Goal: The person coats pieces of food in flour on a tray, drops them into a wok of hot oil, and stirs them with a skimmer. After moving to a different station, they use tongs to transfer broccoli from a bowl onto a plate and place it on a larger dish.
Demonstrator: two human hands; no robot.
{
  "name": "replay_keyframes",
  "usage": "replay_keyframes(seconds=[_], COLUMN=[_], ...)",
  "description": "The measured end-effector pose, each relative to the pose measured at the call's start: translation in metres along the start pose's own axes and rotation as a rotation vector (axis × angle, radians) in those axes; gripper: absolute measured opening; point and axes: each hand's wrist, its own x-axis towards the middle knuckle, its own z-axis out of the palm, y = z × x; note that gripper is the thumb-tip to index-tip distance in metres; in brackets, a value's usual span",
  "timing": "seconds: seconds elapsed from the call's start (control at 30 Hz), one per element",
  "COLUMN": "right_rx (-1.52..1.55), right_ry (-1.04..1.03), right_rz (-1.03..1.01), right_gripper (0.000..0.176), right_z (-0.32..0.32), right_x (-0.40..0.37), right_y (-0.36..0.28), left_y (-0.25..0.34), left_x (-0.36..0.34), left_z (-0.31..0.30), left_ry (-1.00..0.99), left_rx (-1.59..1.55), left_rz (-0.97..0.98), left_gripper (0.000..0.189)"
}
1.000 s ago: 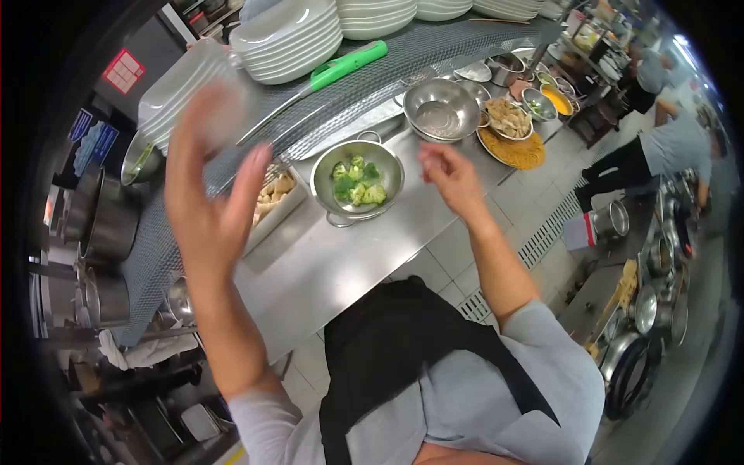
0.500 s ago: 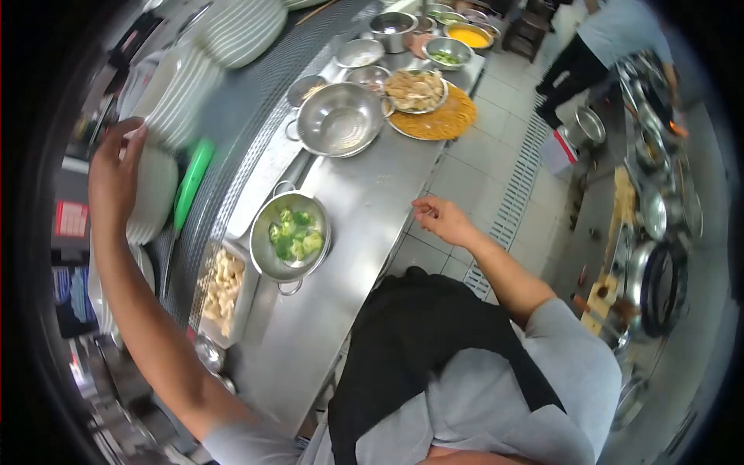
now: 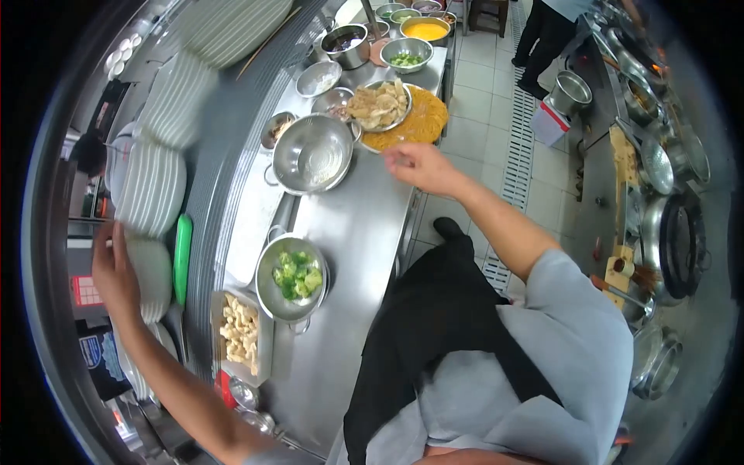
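Observation:
On the left, my left hand [image 3: 115, 271] reaches to the shelf with its fingers stretched up at the edge of the stacked white ridged plates [image 3: 151, 190]. Nothing shows in its grasp. Over the front edge of the steel counter [image 3: 356, 256], my right hand [image 3: 418, 167] hangs with loosely bent, parted fingers and holds nothing. It is close to a round tray of orange-yellow food [image 3: 422, 116] and a bowl of pale fried pieces [image 3: 378, 105]. A two-handled colander [image 3: 314, 151] stands beside them. Nearer to me is a bowl of broccoli [image 3: 293, 277].
A green-handled tool [image 3: 183, 260] lies beside the plates. Pale chunks fill a plastic container [image 3: 263, 341]. Several bowls, one holding yellow liquid [image 3: 426, 29], stand at the far end. A person [image 3: 535, 43] stands beyond the tiled aisle, near the stove and woks [image 3: 663, 256] on the right.
My view has shifted. My right hand has moved forward and left to the counter edge by the orange tray. My left hand stays by the plates, its fingers now straighter.

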Motion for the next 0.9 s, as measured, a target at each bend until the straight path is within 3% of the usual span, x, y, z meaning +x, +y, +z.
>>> replay_keyframes(seconds=[0.07, 0.13, 0.17, 0.2, 0.23, 0.27, 0.3, 0.37, 0.47, 0.53, 0.6, 0.67, 0.7, 0.77, 0.8, 0.83, 0.87, 0.9], right_rx=[0.212, 0.282, 0.341, 0.349, 0.457, 0.569, 0.493, 0.409, 0.337, 0.470, 0.445, 0.052, -0.253, -0.358, -0.414, -0.464, -0.519, -0.369], right_ry=[0.053, 0.025, 0.001, -0.014, -0.036, -0.053, 0.003, 0.092, 0.215, 0.333, 0.464, 0.378, 0.286, 0.123, -0.109, -0.292, -0.356, -0.459], right_rz=[-0.073, -0.092, -0.100, -0.108, -0.104, -0.089, -0.063, -0.071, 0.050, 0.187, 0.297, 0.517, 0.570, 0.666, 0.900, 0.954, 0.913, 1.097], right_gripper=[0.038, 0.037, 0.036, 0.036, 0.036, 0.036, 0.032, 0.032, 0.030, 0.029, 0.029, 0.032, 0.036, 0.036, 0.041, 0.046, 0.045, 0.042], right_z=[-0.019, -0.039, -0.052, -0.066, -0.075, -0.080, -0.092, -0.126, -0.162, -0.190, -0.211, -0.225, -0.223, -0.198, -0.202, -0.189, -0.181, -0.175], right_x=[0.056, 0.106, 0.129, 0.155, 0.173, 0.182, 0.191, 0.205, 0.210, 0.197, 0.175, 0.135, 0.103, -0.005, -0.037, -0.105, -0.161, -0.213], right_y=[0.012, 0.017, 0.023, 0.033, 0.044, 0.054, 0.064, 0.092, 0.165, 0.200, 0.247, 0.310, 0.350, 0.454, 0.440, 0.486, 0.490, 0.503], left_y=[0.061, 0.129, 0.148, 0.147, 0.180, 0.226, 0.253, 0.272, 0.223, 0.216, 0.151, 0.102, 0.075, 0.049, 0.051, 0.082, 0.054, 0.026], left_x=[-0.017, -0.031, -0.047, -0.067, -0.074, -0.061, -0.043, -0.003, 0.058, 0.126, 0.173, 0.220, 0.236, 0.255, 0.263, 0.274, 0.274, 0.274], left_z=[-0.005, 0.011, 0.034, 0.065, 0.108, 0.131, 0.177, 0.265, 0.404, 0.460, 0.538, 0.582, 0.606, 0.638, 0.646, 0.638, 0.657, 0.677], left_ry=[0.127, 0.279, 0.245, 0.173, 0.108, -0.199, -0.363, -0.479, -0.496, -0.387, -0.282, -0.304, -0.302, -0.290, -0.283, -0.286, -0.286, -0.291], left_rx=[0.240, 0.350, 0.239, -0.047, -0.320, -0.145, -0.277, -0.372, -0.523, -0.477, -0.752, -0.850, -0.849, -0.447, -0.316, -0.474, -0.626, -0.779], left_rz=[-0.094, 0.207, 0.119, 0.080, 0.184, 0.223, 0.205, 0.098, -0.320, -0.421, -0.686, -0.777, -0.781, -0.734, -0.722, -0.786, -0.774, -0.766], left_gripper=[0.034, 0.032, 0.026, 0.023, 0.024, 0.028, 0.030, 0.036, 0.044, 0.048, 0.051, 0.075, 0.075, 0.081, 0.083, 0.085, 0.087, 0.090])
